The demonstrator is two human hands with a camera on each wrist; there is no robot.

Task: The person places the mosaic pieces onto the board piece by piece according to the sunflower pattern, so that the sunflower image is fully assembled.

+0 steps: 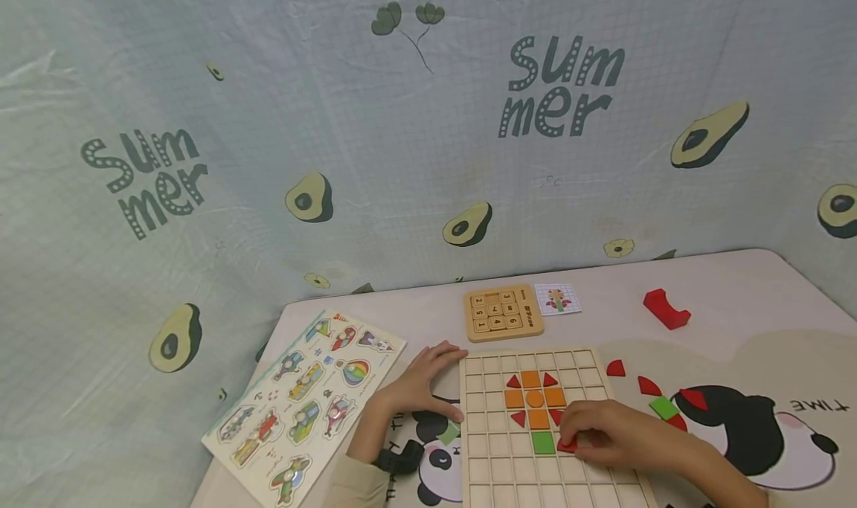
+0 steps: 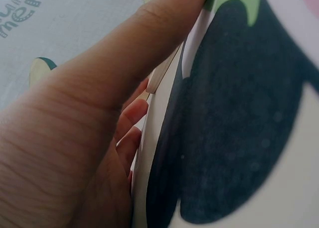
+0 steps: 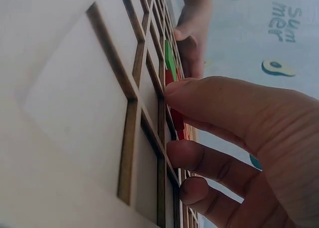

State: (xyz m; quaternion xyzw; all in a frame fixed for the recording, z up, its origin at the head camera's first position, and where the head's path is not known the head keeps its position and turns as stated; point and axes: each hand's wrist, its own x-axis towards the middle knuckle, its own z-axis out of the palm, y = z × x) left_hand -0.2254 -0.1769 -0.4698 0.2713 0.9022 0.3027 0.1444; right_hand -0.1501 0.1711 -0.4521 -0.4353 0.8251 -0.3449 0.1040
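I see right hand [image 1: 605,437] grip pinching red piece [image 1: 567,444] beside green square [image 1: 543,442] | left hand [image 1: 422,385] flat, steadying grid board [image 1: 482,426] | risk: piece tilts, jams across cell edge, nudging neighbours.

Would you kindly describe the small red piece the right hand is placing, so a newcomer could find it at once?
Start at the wooden grid board in the middle of the table. Below its orange cross sits a green square. The red piece lies just right of that square under the right hand, the only red one being touched.
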